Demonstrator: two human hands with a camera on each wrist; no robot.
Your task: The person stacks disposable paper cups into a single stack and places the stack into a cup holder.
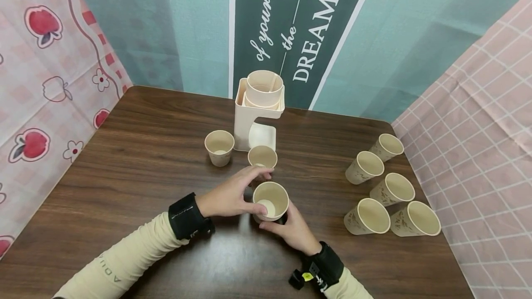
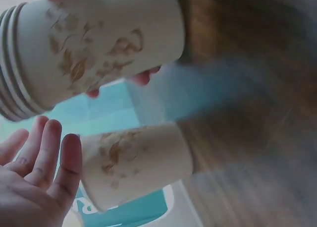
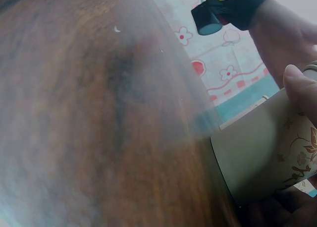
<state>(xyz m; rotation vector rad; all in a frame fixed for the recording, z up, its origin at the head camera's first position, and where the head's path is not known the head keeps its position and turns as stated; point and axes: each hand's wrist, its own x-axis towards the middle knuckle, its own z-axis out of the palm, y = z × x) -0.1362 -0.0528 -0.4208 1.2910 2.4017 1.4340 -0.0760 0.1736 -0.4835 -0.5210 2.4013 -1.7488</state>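
My right hand [image 1: 296,230] grips a stack of nested paper cups [image 1: 274,194] from the right. In the right wrist view its thumb [image 3: 300,88] lies along the outside of the stack. Several rims show in the left wrist view, above brown leaf prints on the stack [image 2: 106,41]. My left hand [image 1: 230,193] is at the other side, fingers fairly straight, thumb by the stack's rim. Its fingertips come close to a single upright paper cup [image 1: 262,155] behind the stack; whether they touch it I cannot tell.
A white cup-holder-like stand [image 1: 244,126] with a larger beige cup [image 1: 259,87] on top stands at the back. Left of it is another paper cup [image 1: 219,144]. Several paper cups [image 1: 367,216] are grouped at the right on the wooden table [image 1: 137,170]. Fabric hangs around three sides.
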